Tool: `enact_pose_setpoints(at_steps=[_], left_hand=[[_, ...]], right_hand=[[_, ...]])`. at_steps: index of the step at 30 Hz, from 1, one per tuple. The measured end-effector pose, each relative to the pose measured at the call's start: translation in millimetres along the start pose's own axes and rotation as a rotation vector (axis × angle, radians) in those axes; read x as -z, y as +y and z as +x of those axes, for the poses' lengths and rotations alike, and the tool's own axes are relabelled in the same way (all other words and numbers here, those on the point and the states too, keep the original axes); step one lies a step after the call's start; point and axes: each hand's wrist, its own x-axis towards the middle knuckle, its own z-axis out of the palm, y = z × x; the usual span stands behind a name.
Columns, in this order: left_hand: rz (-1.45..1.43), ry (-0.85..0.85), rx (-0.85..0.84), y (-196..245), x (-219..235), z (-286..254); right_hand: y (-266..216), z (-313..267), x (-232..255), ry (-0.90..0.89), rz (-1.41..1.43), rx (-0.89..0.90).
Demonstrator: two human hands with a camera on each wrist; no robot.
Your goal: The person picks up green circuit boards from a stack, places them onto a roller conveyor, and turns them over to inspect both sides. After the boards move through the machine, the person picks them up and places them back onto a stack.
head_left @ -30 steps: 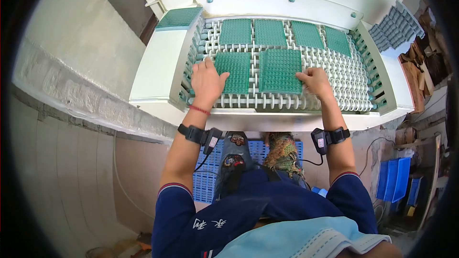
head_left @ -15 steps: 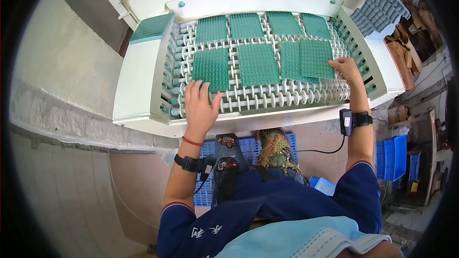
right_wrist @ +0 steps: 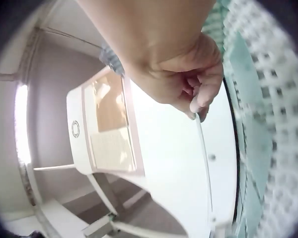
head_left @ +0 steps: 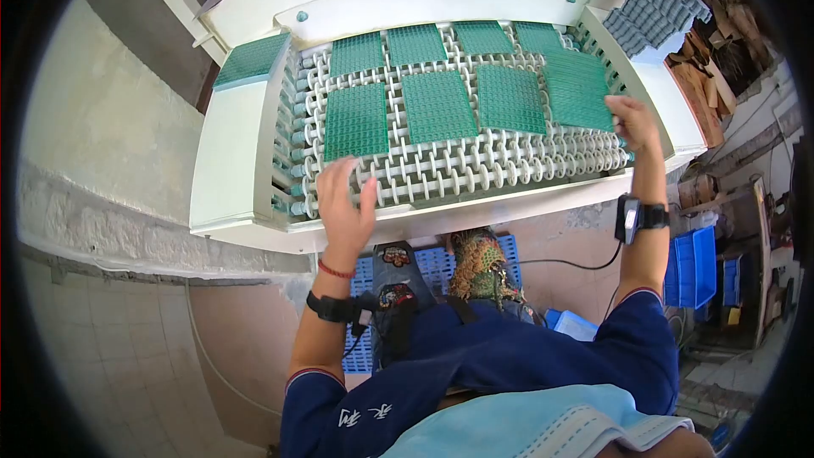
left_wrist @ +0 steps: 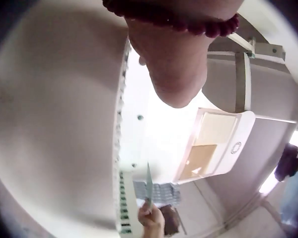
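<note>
At the right end of a white roller bed [head_left: 475,174], my right hand [head_left: 633,121] pinches the right edge of a thin green textured panel [head_left: 578,92]. In the right wrist view, this panel [right_wrist: 204,153] shows edge-on between thumb and fingers, tilted up off the rollers. My left hand [head_left: 346,208] is over the bed's front left edge, fingers relaxed and holding nothing. Just beyond its fingertips lies the near-left green panel [head_left: 356,119]. Two more panels, a middle one [head_left: 439,106] and a right one [head_left: 510,99], lie beside it in the front row.
Behind, a back row of green panels [head_left: 415,44] lies on the rollers before a white machine wall [head_left: 373,0]. More green panels [head_left: 252,59] rest on the left side ledge [head_left: 227,136]. A grey ridged stack [head_left: 653,13] stands on the right ledge [head_left: 661,89].
My right hand has drawn panels rightward from a stack, leaving them in the front row, and now holds one at the far right. My left hand has come back off the near-left panel.
</note>
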Motion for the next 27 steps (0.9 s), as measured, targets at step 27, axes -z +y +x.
enact_pose_setpoints(at_steps=[27], left_hand=[[-1.161,-0.076,0.87,13,61,-43]], right_hand=[[-30,37,-212,0.079,-1.042,0.104]])
